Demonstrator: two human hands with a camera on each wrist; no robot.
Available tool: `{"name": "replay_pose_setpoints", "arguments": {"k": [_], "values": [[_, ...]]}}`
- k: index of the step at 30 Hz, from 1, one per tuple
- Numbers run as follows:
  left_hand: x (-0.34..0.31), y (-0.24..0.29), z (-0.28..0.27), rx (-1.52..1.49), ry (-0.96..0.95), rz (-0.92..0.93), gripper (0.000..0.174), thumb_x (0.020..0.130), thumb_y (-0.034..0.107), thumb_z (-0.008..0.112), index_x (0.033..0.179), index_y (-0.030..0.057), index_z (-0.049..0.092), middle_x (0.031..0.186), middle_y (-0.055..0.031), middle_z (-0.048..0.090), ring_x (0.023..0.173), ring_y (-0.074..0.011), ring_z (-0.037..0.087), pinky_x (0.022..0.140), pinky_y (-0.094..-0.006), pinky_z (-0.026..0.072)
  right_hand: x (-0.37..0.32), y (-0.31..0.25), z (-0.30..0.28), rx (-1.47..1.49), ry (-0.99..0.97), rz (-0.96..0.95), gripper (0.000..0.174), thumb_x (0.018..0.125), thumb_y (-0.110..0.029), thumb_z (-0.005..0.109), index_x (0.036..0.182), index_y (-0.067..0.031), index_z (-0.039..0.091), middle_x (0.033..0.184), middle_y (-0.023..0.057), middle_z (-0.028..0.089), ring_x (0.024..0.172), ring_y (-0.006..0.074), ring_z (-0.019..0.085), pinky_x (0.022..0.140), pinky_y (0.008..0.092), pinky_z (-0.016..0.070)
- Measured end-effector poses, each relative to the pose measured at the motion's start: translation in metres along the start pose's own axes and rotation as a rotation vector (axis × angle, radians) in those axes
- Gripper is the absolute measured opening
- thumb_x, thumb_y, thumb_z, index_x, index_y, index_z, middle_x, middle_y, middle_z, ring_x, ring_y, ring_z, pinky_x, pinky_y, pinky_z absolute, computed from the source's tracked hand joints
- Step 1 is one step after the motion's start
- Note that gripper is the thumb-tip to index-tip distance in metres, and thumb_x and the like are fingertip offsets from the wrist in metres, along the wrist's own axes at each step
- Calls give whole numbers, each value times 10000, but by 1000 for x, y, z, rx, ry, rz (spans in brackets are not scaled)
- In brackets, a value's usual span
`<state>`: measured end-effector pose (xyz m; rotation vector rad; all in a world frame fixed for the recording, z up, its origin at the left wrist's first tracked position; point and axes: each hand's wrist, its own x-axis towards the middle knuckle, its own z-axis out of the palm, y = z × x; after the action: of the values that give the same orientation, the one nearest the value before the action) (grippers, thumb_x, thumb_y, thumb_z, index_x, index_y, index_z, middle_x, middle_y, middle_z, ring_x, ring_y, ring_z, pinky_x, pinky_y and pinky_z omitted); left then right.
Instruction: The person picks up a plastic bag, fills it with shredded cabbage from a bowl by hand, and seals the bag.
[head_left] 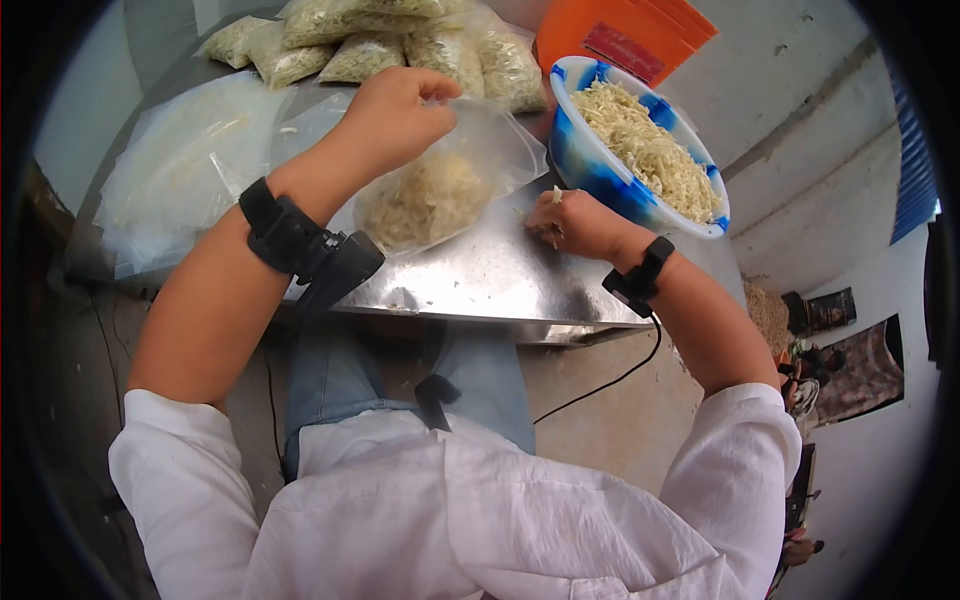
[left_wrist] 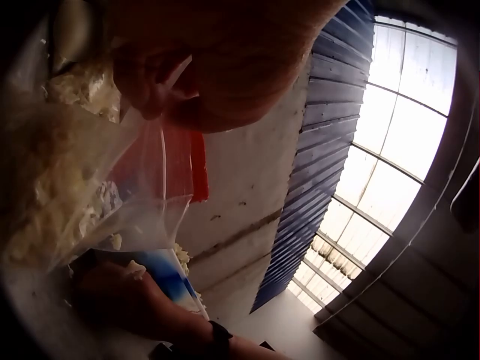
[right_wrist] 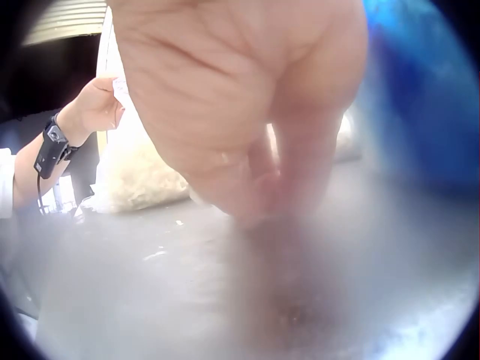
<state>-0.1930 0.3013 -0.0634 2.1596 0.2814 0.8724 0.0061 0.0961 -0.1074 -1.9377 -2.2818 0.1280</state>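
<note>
My left hand [head_left: 395, 118] pinches the upper edge of a clear plastic bag [left_wrist: 161, 169], which is partly filled with pale shredded vegetable [head_left: 425, 205]. The bag's lower part sits on the metal table [head_left: 440, 285]. To the right of the bag, my right hand [head_left: 585, 225] is held low with its fingers curled down, fingertips right at the tabletop. A few pale shreds cling to it near the thumb. What lies between its fingertips is hidden, so I cannot tell whether it holds anything. Beside it stands a blue-and-white bowl [head_left: 600, 165] heaped with more shreds.
Several filled clear bags [head_left: 370, 60] are piled at the back of the table. Flat plastic bags [head_left: 185, 165] lie stacked at the left. An orange container [head_left: 640, 30] stands behind the bowl. A black cable [head_left: 610, 378] hangs from my right wrist past the table's front edge.
</note>
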Motion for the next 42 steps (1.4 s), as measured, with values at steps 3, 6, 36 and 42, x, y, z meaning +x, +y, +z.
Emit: {"name": "replay_pose_setpoints", "arguments": {"k": [3, 6, 36, 42], "values": [[0, -2, 1, 4, 5, 6, 356, 670, 188, 592, 966, -2, 649, 877, -158, 648, 786, -245, 618, 725, -323, 478, 5, 3, 5, 12, 19, 0, 144, 637, 57, 585, 766, -1, 612, 725, 136, 581, 680, 300, 565, 638, 361, 459], [-1, -4, 1, -4, 14, 14, 357, 668, 189, 593, 964, -2, 650, 880, -162, 649, 793, -252, 621, 727, -325, 479, 9, 3, 5, 20, -58, 87, 137, 617, 54, 583, 739, -3, 606, 667, 141, 568, 652, 312, 559, 620, 359, 458], [-5, -7, 2, -25, 24, -28, 368, 688, 219, 602, 989, 12, 646, 933, -165, 639, 877, -267, 608, 784, -331, 470, 29, -27, 9, 89, -93, 228, 137, 591, 26, 619, 726, 3, 612, 720, 112, 605, 661, 244, 585, 626, 313, 467], [-4, -6, 1, -52, 27, -57, 376, 688, 230, 605, 993, 15, 646, 935, -159, 643, 874, -262, 607, 779, -336, 467, 1, -44, -39, 324, 162, 362, 96, 632, 39, 603, 720, 1, 601, 680, 64, 589, 634, 150, 568, 608, 263, 454]]}}
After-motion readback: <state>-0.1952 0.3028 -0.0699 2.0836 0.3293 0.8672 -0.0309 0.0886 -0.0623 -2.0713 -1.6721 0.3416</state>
